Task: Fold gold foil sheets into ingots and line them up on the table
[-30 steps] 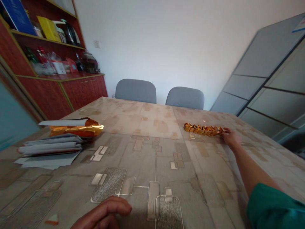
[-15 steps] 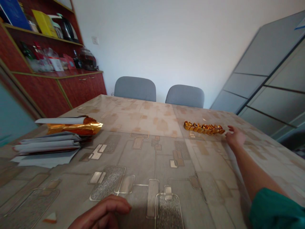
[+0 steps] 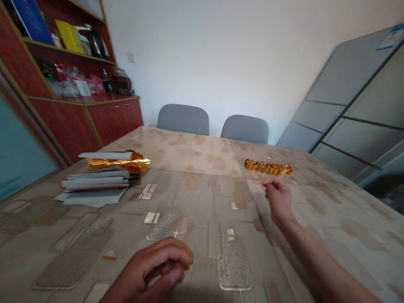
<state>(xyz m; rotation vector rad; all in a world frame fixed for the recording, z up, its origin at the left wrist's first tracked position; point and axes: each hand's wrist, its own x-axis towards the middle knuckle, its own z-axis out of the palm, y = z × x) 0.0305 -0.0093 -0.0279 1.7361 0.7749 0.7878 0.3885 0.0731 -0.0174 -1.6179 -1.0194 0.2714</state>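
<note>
Now hands (image 3: 280,198) (image 3: 150,261) closer together, gold row (image 3: 268,168) released

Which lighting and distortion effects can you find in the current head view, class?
Head view: bright highlights glint on the row of shiny gold folded pieces; head view: the tall grey panelled unit leans strongly, suggesting wide-angle distortion.

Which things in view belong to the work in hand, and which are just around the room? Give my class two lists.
Likely part of the work:
- row of folded gold pieces, nearest the right hand
- gold foil
- stack of pale sheets, probably

Apparently just around:
- small triangular scrap
- grey chairs
- glass jar on the cabinet
</note>
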